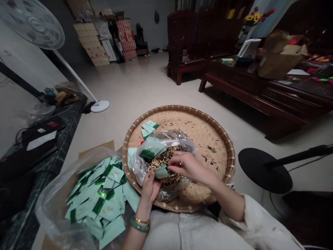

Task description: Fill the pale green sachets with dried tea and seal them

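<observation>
A pale green sachet (161,172) is pinched by the left hand (149,187), its fingers (153,176) clamped on the lower edge, over a clear plastic bag (179,139) near the middle of a round bamboo tray (179,108). The right hand (188,167) is held beside it with its fingertips (170,163) together; contact with the sachet cannot be told. The sachet is judged light, thin and somewhat slippery, and is best taken by a flat edge between finger and thumb. Loose sachets (99,198) are heaped in a second bag beside the tray's near left rim.
</observation>
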`<state>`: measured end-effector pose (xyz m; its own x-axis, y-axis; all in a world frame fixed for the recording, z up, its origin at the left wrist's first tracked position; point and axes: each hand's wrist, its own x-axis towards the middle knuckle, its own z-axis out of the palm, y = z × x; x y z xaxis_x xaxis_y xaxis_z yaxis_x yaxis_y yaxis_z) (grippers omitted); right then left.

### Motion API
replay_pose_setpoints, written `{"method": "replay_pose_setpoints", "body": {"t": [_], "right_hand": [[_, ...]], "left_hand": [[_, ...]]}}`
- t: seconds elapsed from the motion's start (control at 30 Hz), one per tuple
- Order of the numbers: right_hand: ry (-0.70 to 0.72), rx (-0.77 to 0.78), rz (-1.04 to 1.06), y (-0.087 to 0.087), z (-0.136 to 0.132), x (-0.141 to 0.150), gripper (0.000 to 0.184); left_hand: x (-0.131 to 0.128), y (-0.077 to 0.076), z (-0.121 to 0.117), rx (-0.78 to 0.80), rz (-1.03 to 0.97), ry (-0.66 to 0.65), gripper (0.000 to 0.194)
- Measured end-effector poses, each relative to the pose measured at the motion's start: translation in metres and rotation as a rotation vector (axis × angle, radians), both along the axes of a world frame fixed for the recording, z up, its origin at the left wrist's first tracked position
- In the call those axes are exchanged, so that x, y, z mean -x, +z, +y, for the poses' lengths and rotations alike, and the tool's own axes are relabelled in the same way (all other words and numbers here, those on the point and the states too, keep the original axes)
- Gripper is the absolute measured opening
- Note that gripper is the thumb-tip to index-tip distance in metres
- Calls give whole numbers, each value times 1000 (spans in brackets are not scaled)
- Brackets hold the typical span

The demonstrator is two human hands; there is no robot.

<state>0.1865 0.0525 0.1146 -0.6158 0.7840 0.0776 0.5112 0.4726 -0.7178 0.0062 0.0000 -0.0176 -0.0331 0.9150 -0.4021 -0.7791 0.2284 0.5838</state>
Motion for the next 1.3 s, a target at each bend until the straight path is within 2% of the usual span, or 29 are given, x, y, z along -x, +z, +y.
{"method": "replay_pose_setpoints", "body": {"t": [0.13,0.37,0.47,0.57,0.7,0.8,0.87,1.0,1.1,1.2,1.3], "right_hand": [[-65,30,93,-1,0,0,8],[-145,313,323,-20,4,3,10],[-203,389,424,-27,11,3,16],[-272,330,449,-31,18,2,21],[-215,79,308,-29,16,4,25],[-126,57,276,-29,10,9,48],[-127,78,281,-34,8,12,52],[-247,207,340,-50,14,14,34],[-224,332,358,-59,18,13,33],[-205,392,386,-63,18,12,32],[-253,448,455,-68,17,12,32]], "left_hand": [[0,-1,0,7,3,9,36],[0,-1,1,18,-2,15,33],[0,-1,2,35,-3,29,33],[1,1,2,54,-20,53,36],[0,5,3,67,-37,70,38],[-4,8,2,52,-22,69,33],[-7,9,1,47,-6,57,30],[-9,17,0,6,136,-74,33],[-7,27,4,-47,324,-166,38],[-9,34,9,-58,474,-176,31],[-15,33,12,-36,528,-90,25]]}}
